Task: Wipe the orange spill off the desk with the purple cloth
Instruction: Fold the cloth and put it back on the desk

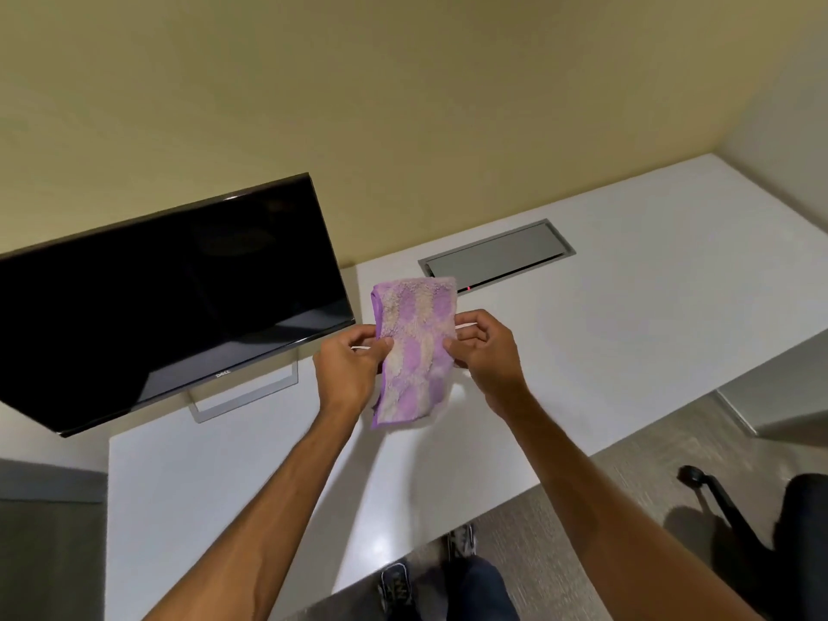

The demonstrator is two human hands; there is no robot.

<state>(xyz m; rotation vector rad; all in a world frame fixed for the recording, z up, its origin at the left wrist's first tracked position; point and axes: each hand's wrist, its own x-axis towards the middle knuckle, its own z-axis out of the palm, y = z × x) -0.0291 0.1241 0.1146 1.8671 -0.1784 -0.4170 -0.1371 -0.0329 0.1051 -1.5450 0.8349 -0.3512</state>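
We pinch the stained purple terry cloth (pixel 414 351) between left hand (pixel 347 374) and right hand (pixel 486 356) fingers, held above the glossy white desk (pixel 627 307) under beige walls.

Fuzzy purple cloth (pixel 414 351), glossy, seemingly laminate desk (pixel 627 307)

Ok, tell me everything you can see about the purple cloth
The purple cloth is a fluffy, towel-like rectangle, lilac with pale beige blotches that look like stains. It is held upright above the white desk, not touching it, its long side roughly vertical. The left hand pinches its left edge and the right hand its right edge, about mid-height. Its lower end hangs free.
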